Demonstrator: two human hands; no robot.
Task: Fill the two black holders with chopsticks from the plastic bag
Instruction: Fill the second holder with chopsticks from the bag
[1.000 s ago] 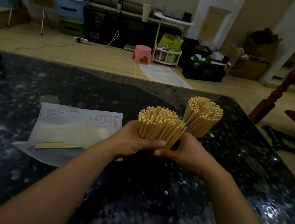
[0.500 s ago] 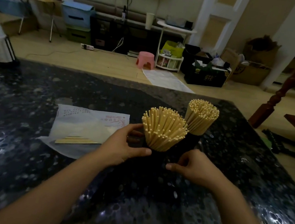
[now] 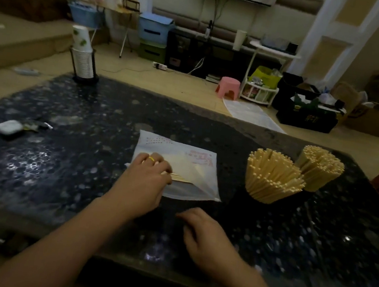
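Two full bundles of pale chopsticks stand at the right of the dark table: a near bundle and a far bundle. Their black holders are lost in the dark beneath them. The plastic bag lies flat at the table's middle with a few loose chopsticks on it. My left hand lies on the bag's left part, fingers curled over the ends of those chopsticks. My right hand hovers near the front edge, loosely curled and holding nothing.
A rack of stacked paper cups stands at the table's far left corner. A small white object and wrappers lie at the left. The speckled black table ends close in front of me. Boxes and a pink stool sit on the floor beyond.
Both hands have left the near bundle. My left hand moved left onto the bag and the loose chopsticks; my right hand drew back toward the front edge. The view swung left.
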